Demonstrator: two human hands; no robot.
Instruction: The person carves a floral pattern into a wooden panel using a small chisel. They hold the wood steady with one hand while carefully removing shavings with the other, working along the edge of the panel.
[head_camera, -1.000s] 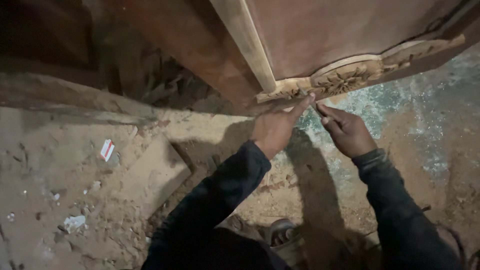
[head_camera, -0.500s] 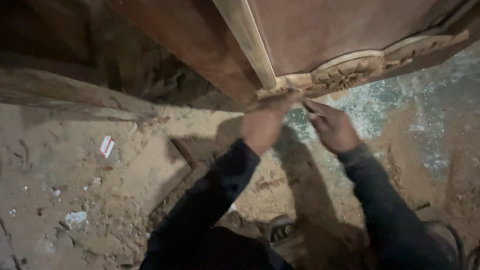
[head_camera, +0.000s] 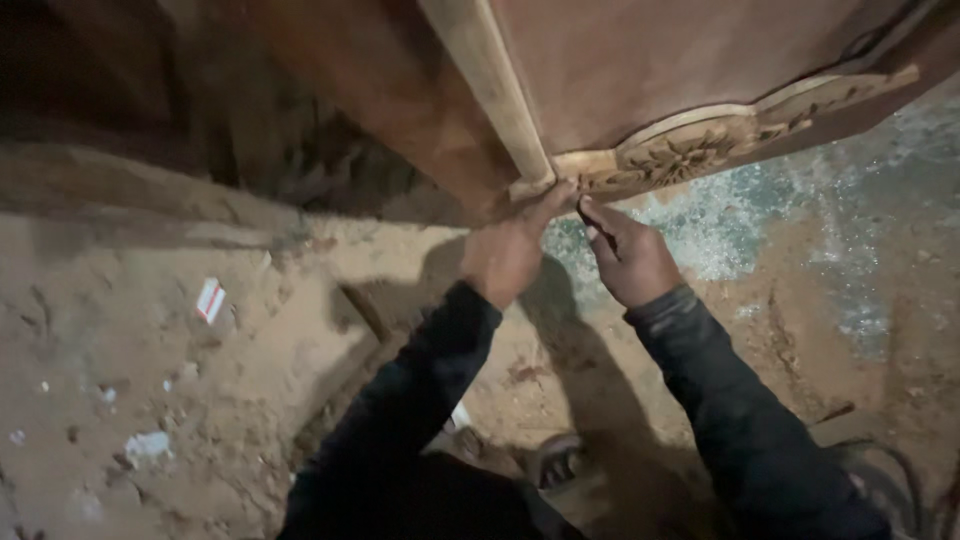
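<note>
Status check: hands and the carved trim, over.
Both hands on the trim: left hand fingertips at its end, right hand pinching beside it. Nothing in between.

A small white and red paper scrap (head_camera: 209, 299) lies at nine o'clock on the dusty brown floor (head_camera: 120, 380). A flat wooden board (head_camera: 300, 350) lies beside it.

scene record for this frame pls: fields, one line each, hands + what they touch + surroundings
setting: dusty sawdust-covered floor, dim light
main object: brown wooden furniture panel with pale carved trim along its lower edge
left hand: fingertips pressed on the trim's end, beside the pale upright strip
right hand: fingers pinched just below the carved trim; whether it holds a small item cannot be told
sleeves: dark, both arms
floor items: flat wooden board, small white-and-red scrap, sandal near the bottom
</note>
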